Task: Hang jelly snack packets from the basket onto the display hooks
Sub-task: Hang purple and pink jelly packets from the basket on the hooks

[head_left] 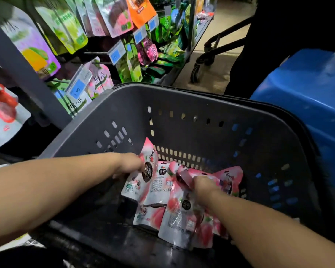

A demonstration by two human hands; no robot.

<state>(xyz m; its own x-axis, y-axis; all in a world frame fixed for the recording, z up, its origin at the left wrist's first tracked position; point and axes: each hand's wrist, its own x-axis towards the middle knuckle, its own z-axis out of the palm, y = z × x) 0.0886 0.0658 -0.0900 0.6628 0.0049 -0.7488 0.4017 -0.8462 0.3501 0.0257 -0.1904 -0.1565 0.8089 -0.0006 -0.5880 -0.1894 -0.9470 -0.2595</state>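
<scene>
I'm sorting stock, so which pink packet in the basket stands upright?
The packet the left hand grips, raised by the basket back wall; the rest lie lower in the heap.

Shop aisle, dimly lit.
- Floor (pixel 217 60): beige, smooth.
- Left: grey rack upright (pixel 17 74), blue price tags (pixel 78 87).
- Far side: black-framed trolley (pixel 227 45) on castors.
- Right: blue plastic crate (pixel 306 97), with a person in dark clothing (pixel 278 35) just beyond it.

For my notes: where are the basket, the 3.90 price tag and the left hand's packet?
Basket (pixel 182 101): head view, far wall.
3.90 price tag (pixel 78 89): head view, blue centre.
Packet (pixel 147 171), left hand (pixel 131 164): head view, dark label.
</scene>
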